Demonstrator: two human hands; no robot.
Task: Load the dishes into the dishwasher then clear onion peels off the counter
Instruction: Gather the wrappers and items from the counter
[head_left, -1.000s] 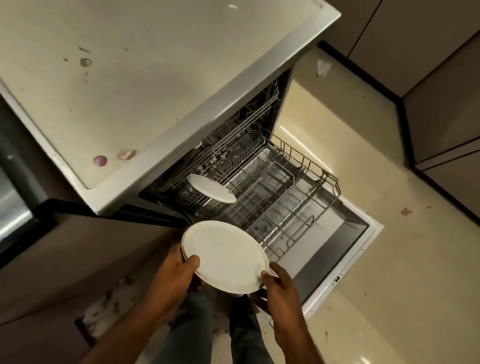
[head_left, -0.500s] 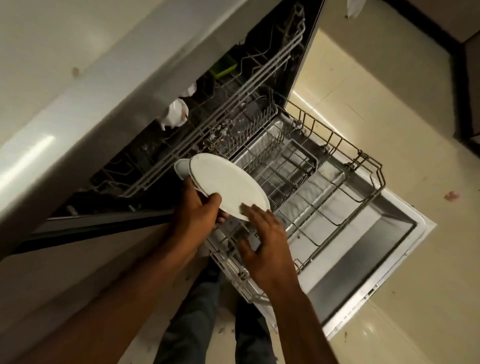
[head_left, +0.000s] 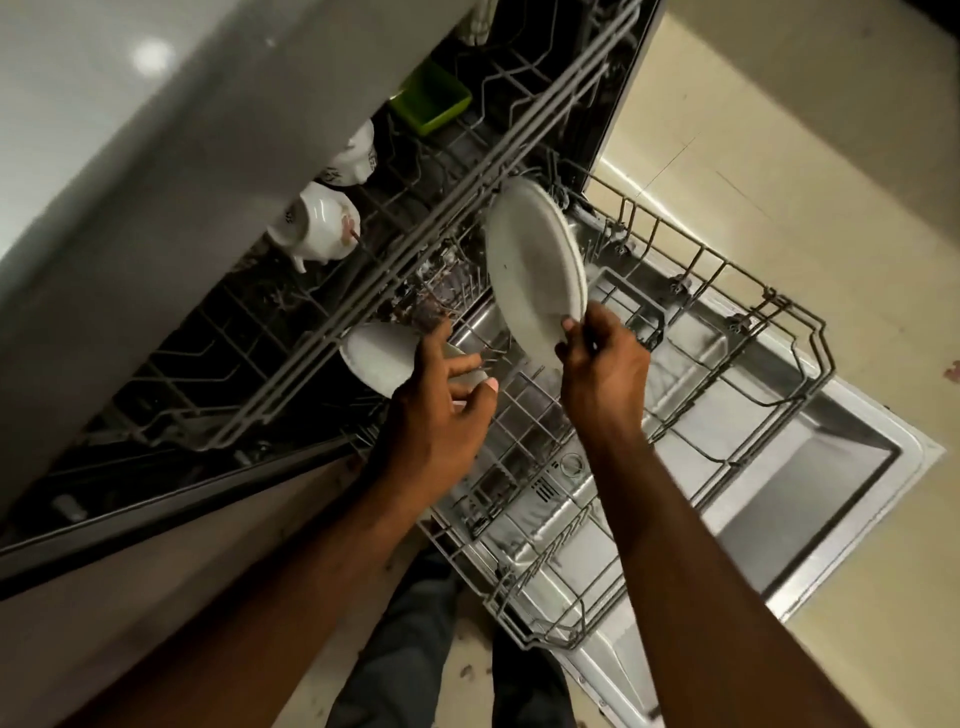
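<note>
A white plate stands tilted on edge above the back of the dishwasher's pulled-out lower rack. My right hand pinches it at its lower rim. A second white plate sits in the lower rack to the left, partly under the upper rack. My left hand reaches to that plate with fingers spread, touching its right edge. No onion peels show in this view.
The upper rack holds white patterned teacups and a green container. The white counter edge overhangs at upper left. The open steel dishwasher door lies low to the right, above a beige tiled floor.
My left hand let go of the plate and moved to the plate in the rack. My right hand alone swung the plate up onto its edge, farther right. The view moved closer.
</note>
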